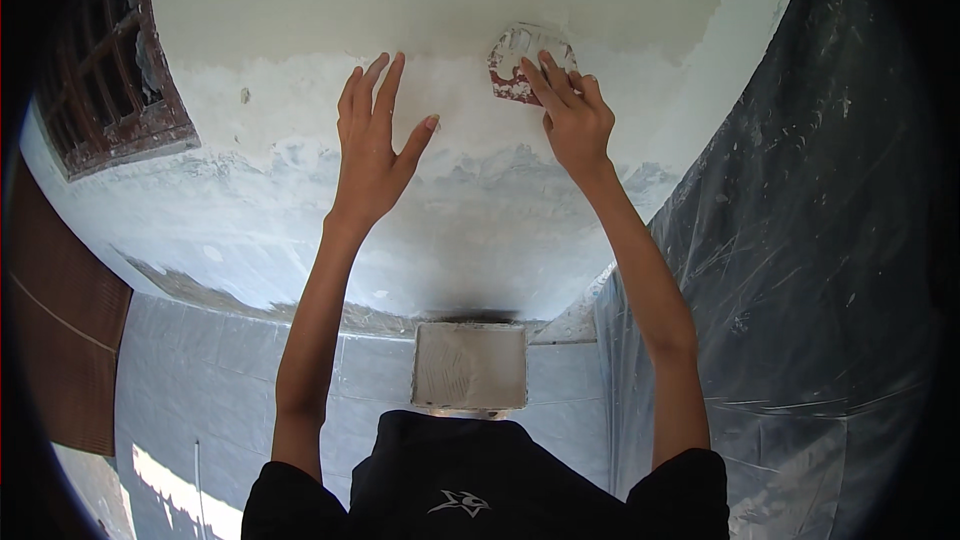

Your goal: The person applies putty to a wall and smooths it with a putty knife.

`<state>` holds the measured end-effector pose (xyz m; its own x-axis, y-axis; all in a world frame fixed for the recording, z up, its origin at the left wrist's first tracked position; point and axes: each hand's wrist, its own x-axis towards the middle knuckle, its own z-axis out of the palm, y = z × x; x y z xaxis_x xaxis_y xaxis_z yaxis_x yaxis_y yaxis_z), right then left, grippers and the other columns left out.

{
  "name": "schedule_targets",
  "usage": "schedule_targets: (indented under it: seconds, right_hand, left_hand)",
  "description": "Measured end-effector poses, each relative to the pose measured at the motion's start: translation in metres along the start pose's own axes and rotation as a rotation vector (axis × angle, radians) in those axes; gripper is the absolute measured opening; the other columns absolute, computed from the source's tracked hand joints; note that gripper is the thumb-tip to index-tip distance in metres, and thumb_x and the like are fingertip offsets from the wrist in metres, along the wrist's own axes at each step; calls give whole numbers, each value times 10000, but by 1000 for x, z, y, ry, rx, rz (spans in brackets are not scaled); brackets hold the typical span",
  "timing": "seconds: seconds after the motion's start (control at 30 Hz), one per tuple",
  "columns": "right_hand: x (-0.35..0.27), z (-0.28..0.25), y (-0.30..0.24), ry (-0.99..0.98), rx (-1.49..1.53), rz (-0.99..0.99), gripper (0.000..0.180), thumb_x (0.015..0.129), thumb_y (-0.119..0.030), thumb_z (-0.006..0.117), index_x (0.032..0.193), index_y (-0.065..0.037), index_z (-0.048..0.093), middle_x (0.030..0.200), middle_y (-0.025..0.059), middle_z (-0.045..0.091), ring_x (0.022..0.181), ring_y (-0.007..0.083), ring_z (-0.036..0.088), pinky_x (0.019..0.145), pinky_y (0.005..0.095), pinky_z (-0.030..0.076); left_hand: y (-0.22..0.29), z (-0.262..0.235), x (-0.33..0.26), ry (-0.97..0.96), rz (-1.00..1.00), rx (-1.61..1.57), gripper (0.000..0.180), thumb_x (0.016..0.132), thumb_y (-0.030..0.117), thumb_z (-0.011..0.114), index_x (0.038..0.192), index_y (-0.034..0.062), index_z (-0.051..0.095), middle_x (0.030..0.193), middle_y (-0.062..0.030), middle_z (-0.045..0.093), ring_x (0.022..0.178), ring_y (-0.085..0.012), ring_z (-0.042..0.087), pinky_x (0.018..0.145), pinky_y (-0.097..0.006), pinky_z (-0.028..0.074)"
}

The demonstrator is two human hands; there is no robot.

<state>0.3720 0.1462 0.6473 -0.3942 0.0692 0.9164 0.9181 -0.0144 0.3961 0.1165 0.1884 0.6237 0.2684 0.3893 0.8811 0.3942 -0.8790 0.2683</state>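
In front of me a wall (460, 105) carries pale putty, smooth and greyish higher up, whiter and patchy lower down. My right hand (582, 130) grips a flat reddish scraper (508, 65) smeared with white putty, its fingers spread over the blade's face and the blade against the wall. To the left, my left hand (370, 155) is open, fingers stretched upward and thumb apart, holding nothing. Its fingertips are at the wall; whether they touch cannot be made out. Below, between my forearms, a rectangular tray (470, 406) contains pale putty with ridged marks.
A brown-framed window with bars (115, 70) sits in the wall at the upper left. Dark plastic sheeting (800, 240) hangs along the right. Grey sheeting (230, 360) covers the floor, and a brown ribbed panel (60, 330) lies at the left edge.
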Motion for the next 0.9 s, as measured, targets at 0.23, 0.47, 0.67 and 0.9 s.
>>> schedule_targets:
  seconds: [0.23,0.47,0.67,0.9]
  right_hand:
    - [16,-18,3,-6,69,13,513,682,63,700,1134,-176,736,1100,27,732,754,188,579,649,275,563]
    - [-27,-20,3,-102,78,8,491,699,73,698,1118,-177,749,1081,19,739,727,166,569,661,260,564]
    - [14,-8,19,20,-3,97,657,600,127,687,1158,-216,739,1164,-6,719,710,170,531,747,264,578]
    - [-13,-26,3,1,62,117,477,706,72,706,1097,-196,759,1057,4,745,687,176,543,675,255,576]
  left_hand:
    - [-2,-4,-12,-28,-49,45,684,953,288,646,1533,131,319,1551,-157,297,1442,-431,200,1142,-568,249]
    - [5,0,-19,-43,-72,61,691,954,257,643,1541,143,297,1558,-142,285,1444,-411,198,1157,-551,241]
    - [10,9,-19,-51,-73,58,703,951,225,644,1547,151,279,1563,-128,280,1447,-398,197,1171,-534,230]
    - [13,7,-24,-73,-91,97,703,950,223,644,1547,149,280,1562,-129,281,1443,-398,203,1169,-536,233]
